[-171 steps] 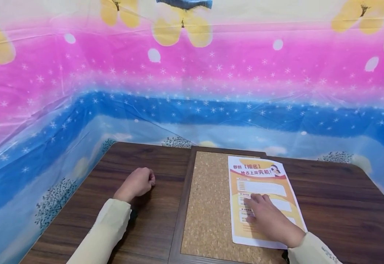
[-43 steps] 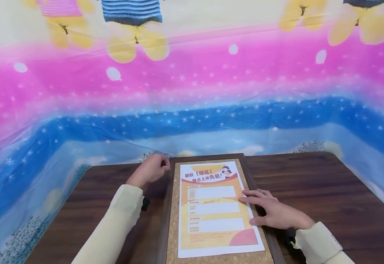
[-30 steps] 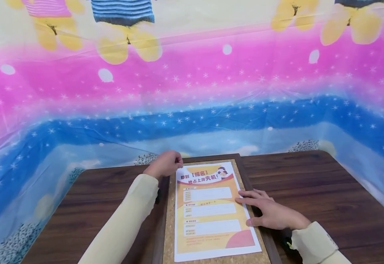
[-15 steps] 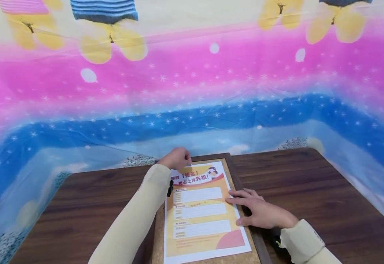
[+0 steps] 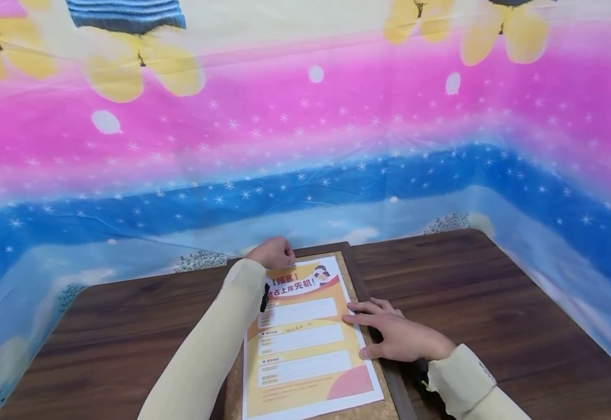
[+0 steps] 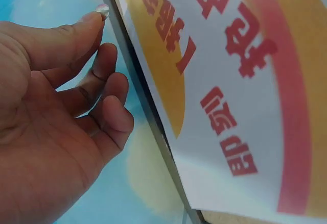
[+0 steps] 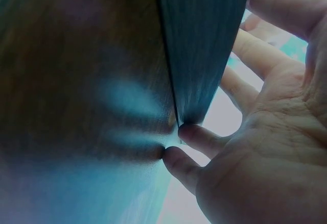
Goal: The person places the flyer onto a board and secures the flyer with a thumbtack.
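A printed poster (image 5: pixel 305 338), orange, yellow and white with red lettering, lies on a framed corkboard (image 5: pixel 344 262) on the table. My left hand (image 5: pixel 274 253) is over the poster's top edge, near its top left part. Between thumb and index fingertip it pinches a small shiny pin (image 6: pixel 103 11), pinkish white and mostly hidden by the fingers. The other left fingers curl loosely. With spread fingers, my right hand (image 5: pixel 397 332) rests along the poster's right edge. In the right wrist view two of its fingers reach down the side of the wooden frame (image 7: pixel 204 45) to the table.
The dark wood table (image 5: pixel 452 291) extends on both sides of the board. A pink and blue patterned cloth (image 5: pixel 263 146) hangs behind and around it. My left sleeve (image 5: pixel 206 344) covers part of the board's left side.
The poster has been shifted left from the board's right side to lie squarely on it. My left hand has moved from the table to the poster's top; the right stays at its right edge.
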`<state>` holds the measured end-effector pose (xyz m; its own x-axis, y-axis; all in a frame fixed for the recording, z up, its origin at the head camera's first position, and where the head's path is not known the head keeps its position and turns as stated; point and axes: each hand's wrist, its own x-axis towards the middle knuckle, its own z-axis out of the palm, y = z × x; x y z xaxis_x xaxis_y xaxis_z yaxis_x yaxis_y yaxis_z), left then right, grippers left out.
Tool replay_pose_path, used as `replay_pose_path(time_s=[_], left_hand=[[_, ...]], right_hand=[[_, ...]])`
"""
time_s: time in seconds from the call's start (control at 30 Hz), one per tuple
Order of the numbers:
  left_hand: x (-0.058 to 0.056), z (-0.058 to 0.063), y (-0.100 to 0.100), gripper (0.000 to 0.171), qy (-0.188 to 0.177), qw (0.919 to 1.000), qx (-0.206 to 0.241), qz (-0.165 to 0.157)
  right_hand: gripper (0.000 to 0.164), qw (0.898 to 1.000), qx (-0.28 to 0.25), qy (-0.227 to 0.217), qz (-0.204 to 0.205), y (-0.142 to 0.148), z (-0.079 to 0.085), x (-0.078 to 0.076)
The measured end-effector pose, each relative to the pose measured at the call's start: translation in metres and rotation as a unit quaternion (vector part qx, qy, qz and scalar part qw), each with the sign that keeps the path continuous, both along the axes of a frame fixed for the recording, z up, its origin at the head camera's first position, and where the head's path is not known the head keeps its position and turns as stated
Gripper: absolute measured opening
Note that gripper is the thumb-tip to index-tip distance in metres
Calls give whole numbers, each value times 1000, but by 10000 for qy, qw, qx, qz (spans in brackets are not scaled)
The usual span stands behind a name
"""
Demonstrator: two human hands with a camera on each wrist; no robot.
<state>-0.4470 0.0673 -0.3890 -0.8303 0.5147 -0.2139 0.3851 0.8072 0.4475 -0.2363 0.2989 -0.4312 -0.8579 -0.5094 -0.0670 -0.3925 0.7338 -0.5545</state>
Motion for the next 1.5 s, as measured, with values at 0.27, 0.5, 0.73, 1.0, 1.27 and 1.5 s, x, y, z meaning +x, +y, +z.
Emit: replay_pose_path(time_s=[0.27,0.5,0.73,1.0,1.27,1.5], left_hand=[[-2,-5,1,18,-46,9997,-58,240],[-5,-9,2,17,-128,9991,-91,403],[-5,-9,3,14,-155,9988,-135,441],[-7,-8,5,16,-244,9981,-255,506],[-7,-7,6,16,-252,9967,-354,682],[-6,-6,8,20,-171,9968,-480,620]], right_hand=[[59,10000,61,26,-54,-1,2,1],[59,10000,-27,54,-3,-2,2,1],[59,10000,2,15,-47,-2,3,2],[60,10000,18,-20,-80,-1,1,0],[61,9999,18,-27,-107,-2,1,1],[60,10000,-5,-39,-80,-2,2,1]])
